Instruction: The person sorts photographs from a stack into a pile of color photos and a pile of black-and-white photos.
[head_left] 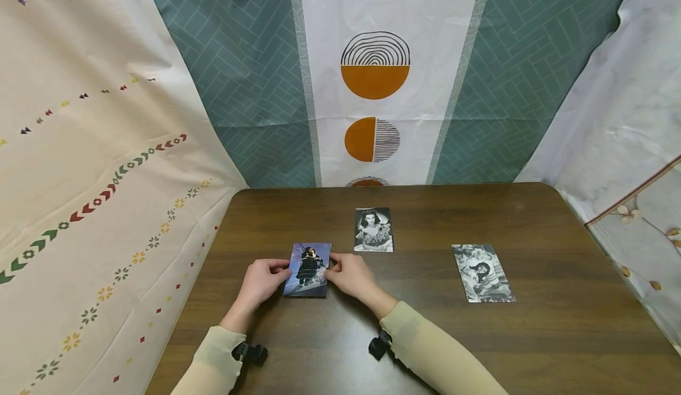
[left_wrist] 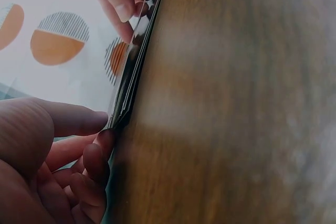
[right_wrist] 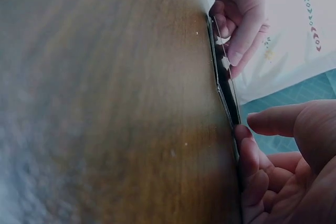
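A colour picture card (head_left: 307, 269) showing a couple against a purple sky lies at the left of the table, over other thin cards whose edges show beneath it. My left hand (head_left: 262, 279) pinches its left edge between thumb and fingers. At the opposite edge my right hand (head_left: 352, 274) holds it, fingertips against the side and thumb close by the top face. From the left wrist view, the card stack (left_wrist: 137, 66) appears edge-on, with a narrow gap under the top card. Curled fingers (right_wrist: 251, 156) of the right hand sit low beside the stack.
A black-and-white picture card (head_left: 374, 229) lies farther back, right of the hands. Another black-and-white card (head_left: 483, 273) lies to the right, slightly turned. The brown wooden table (head_left: 415, 347) meets a patterned cloth (head_left: 255, 87) at its back edge.
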`<control>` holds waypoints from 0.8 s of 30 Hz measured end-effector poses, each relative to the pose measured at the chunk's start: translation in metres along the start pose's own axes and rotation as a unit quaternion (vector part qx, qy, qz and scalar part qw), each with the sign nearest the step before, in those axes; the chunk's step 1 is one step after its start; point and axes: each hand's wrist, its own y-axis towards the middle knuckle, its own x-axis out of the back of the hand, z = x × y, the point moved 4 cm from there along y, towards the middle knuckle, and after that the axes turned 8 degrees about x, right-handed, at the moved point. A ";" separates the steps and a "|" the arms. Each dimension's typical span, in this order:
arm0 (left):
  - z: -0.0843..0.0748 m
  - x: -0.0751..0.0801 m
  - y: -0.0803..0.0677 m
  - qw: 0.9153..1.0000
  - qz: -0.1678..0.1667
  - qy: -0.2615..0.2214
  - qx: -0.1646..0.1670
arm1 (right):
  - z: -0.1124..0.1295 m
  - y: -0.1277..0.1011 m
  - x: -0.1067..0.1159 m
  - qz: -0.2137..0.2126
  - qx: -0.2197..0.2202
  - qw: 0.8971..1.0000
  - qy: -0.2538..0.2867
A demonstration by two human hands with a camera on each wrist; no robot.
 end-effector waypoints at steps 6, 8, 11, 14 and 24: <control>-0.002 -0.001 -0.001 1.000 0.002 -0.006 -0.001 | 0.000 -0.001 0.001 0.005 -0.005 1.000 -0.005; -0.002 -0.001 -0.001 1.000 0.001 -0.005 -0.001 | -0.001 -0.001 0.001 0.007 -0.005 1.000 -0.005; -0.002 -0.002 -0.002 1.000 0.001 -0.007 -0.001 | -0.001 -0.002 0.002 0.005 0.000 1.000 -0.002; -0.002 -0.003 -0.002 1.000 0.003 -0.009 -0.001 | -0.001 -0.002 0.003 0.000 0.006 1.000 -0.001; -0.002 -0.003 -0.002 1.000 0.006 -0.013 0.003 | 0.000 -0.004 0.005 -0.003 0.011 1.000 0.002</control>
